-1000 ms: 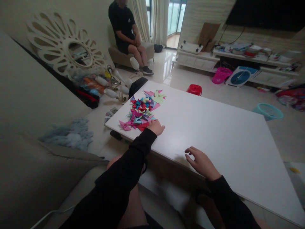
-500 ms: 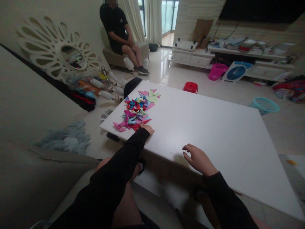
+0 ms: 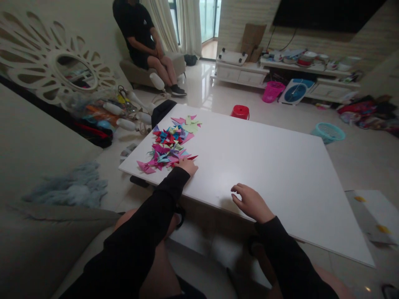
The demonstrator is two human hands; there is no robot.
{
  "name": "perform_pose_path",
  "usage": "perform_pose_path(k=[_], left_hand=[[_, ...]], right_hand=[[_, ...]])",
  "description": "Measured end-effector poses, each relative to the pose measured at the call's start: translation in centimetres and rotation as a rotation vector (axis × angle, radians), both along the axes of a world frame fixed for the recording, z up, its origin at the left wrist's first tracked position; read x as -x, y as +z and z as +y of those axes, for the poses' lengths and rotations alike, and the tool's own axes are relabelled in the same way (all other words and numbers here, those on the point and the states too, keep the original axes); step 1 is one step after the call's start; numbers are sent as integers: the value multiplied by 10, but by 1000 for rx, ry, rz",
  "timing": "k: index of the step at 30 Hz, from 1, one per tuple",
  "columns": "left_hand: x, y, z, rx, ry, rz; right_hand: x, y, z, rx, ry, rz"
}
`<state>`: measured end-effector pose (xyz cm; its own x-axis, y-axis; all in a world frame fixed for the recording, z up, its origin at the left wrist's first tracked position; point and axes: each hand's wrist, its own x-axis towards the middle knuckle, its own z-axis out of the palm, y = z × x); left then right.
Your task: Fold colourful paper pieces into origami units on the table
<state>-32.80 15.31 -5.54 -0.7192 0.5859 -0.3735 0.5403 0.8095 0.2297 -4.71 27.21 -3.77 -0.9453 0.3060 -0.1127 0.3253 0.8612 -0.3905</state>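
Folded papers [image 3: 166, 144]: pointed, creased, pink, red, blue and pale green, heaped beyond my left fingers on the white table [image 3: 258, 166]
My left hand [image 3: 187, 166]: at the heap's near edge; grip unclear
My right hand [image 3: 251, 202]: empty, loosely curled open

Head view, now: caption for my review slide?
Left hand at a pile of folded paper, right hand over the white table.

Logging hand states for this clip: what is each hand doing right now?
Left hand: at the edge of the paper pile; grip cannot be told.
Right hand: open, fingers loosely curled, holding nothing.
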Motion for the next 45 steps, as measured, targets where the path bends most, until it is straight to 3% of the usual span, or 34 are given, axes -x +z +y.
perform_pose_path(k=[2,5,8,11,13,15,26,31,36,41,45], left_hand=[[-12,7,9,-151,-41,-10],[-34,15,23,-637,1,-318],[-60,21,34,-1059,196,-880],[-83,25,40,-1221,331,-1198],[-92,28,42,-1257,367,-1259],[-97,29,44,-1264,384,-1283],[-82,29,44,-1299,453,-1130],[-79,25,47,-1288,470,-1104],[-83,25,50,-1326,503,-1126],[-91,29,58,-1297,445,-1141],[-92,30,61,-1234,244,-986]], right_hand=[[2,1,0,-15,-36,39],[8,3,1,59,-150,207],[17,4,2,347,-381,425],[27,3,3,771,-569,544],[32,3,2,988,-603,577],[35,2,0,1074,-619,612],[34,4,4,1021,-659,655],[32,6,11,974,-789,843],[29,6,18,1079,-883,954],[27,12,20,1137,-865,909],[26,13,25,1107,-921,978]])
